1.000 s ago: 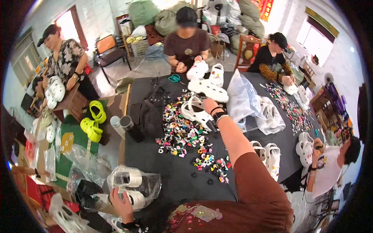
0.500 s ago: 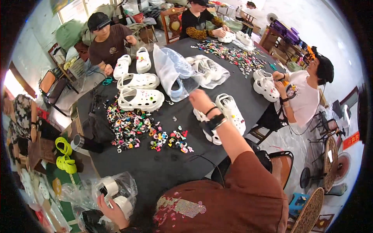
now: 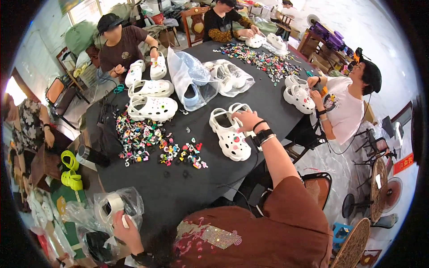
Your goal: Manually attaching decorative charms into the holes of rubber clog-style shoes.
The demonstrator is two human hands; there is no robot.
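Observation:
At the lower left, my left hand [image 3: 127, 230] closes around part of a white clog [image 3: 115, 203] that sits in a crinkled clear plastic bag [image 3: 137, 203]. The bag hides much of that clog. My right hand [image 3: 248, 121] reaches across the table and rests with curled fingers on a pair of white clogs, gripping the farther clog [image 3: 240, 107] near its heel. Beside it stands the nearer clog [image 3: 233, 142], decorated with small red charms. My right hand and wrist hide much of the farther clog.
Colourful shoe charms [image 3: 140, 138] lie heaped on the black table [image 3: 178, 192]. Beyond them stand decorated white clogs [image 3: 152, 108] and bagged clogs [image 3: 194, 78]. A dark cylinder [image 3: 91, 156] stands at the left edge near yellow-green clogs [image 3: 69, 167]. Several people sit around the table.
My right hand has come down from above onto the pair of white clogs, its fist loosening. My left hand keeps to the bagged clog. The view has shifted slightly.

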